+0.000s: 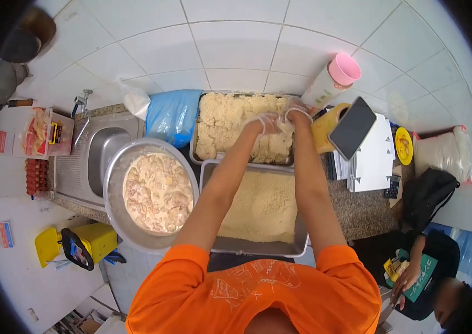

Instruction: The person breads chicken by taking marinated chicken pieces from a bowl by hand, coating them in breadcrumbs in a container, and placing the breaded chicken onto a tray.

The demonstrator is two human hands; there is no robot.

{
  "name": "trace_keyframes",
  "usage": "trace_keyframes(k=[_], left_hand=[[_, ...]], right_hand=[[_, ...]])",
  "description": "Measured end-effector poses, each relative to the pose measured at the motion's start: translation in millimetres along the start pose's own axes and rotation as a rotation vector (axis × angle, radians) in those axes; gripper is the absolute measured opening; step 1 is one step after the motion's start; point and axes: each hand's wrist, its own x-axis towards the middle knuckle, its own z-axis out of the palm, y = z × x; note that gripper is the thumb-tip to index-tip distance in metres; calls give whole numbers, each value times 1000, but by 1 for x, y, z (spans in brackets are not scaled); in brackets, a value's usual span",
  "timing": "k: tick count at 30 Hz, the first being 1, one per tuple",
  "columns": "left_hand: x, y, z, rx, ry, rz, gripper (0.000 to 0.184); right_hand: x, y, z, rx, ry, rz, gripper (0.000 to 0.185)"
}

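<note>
Reaching into the upper centre of the frame, two gloved hands work at the right end of a tray of clumpy, pale-coated pieces (236, 119). The right hand (271, 123) touches the pieces; the left hand (298, 106) lies at the tray's upper right corner. Finger opening and any grip cannot be told. Below lies a tray of fine crumbs (258, 209); at left, a metal bowl (114, 192) holds pieces in creamy liquid (157, 192).

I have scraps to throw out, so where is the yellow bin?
In the head view, the yellow bin is lower left, below the sink, left of the metal bowl.
</note>
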Motion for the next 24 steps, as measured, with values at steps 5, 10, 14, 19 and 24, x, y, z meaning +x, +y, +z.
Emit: trace_keyframes(k=[5,10,14,19,24], left_hand=[[43,-30,60,29,-204,137,62],[6,-4,61,-77,-138,153,47],[-8,18,37,-96,-13,84,23],[-38,52,8,-83,159,-84,22],[-8,18,83,120,231,-232,20]], right_hand=[[30,7,8,36,-93,-51,36],[35,14,14,55,-127,-66,37],[34,15,19,84,-137,-72,37],[8,-6,-2,66,120,51,32],[-3,-9,19,21,-15,-76,32]])
